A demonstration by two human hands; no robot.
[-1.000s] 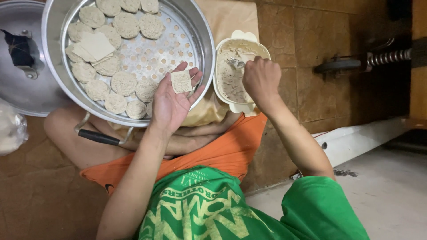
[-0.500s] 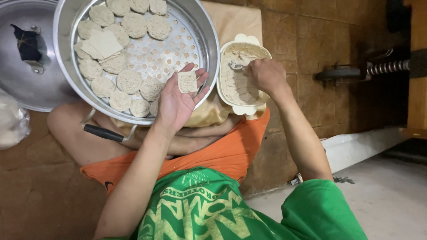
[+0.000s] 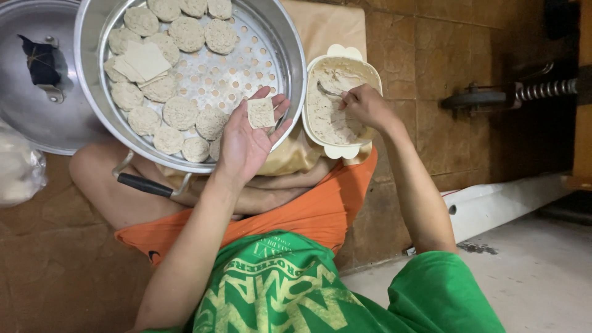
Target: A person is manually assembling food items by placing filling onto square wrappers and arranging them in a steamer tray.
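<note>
My left hand [image 3: 246, 145] lies palm up at frame centre, fingers [image 3: 279, 108] loosely spread, cradling a square wrapper [image 3: 261, 113] over the steamer tray's [image 3: 290, 55] rim. My right hand [image 3: 365, 106], fingers curled tight around a spoon [image 3: 330, 94], digs into the filling in the cream bowl [image 3: 311, 68], right of centre. Filled dumplings [image 3: 180, 112] ring the tray, upper left.

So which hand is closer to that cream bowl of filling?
The right hand: it reaches into the cream bowl, holding a spoon in the filling. The left hand lies beside it over the steamer tray, a square wrapper on its fingers.
</note>
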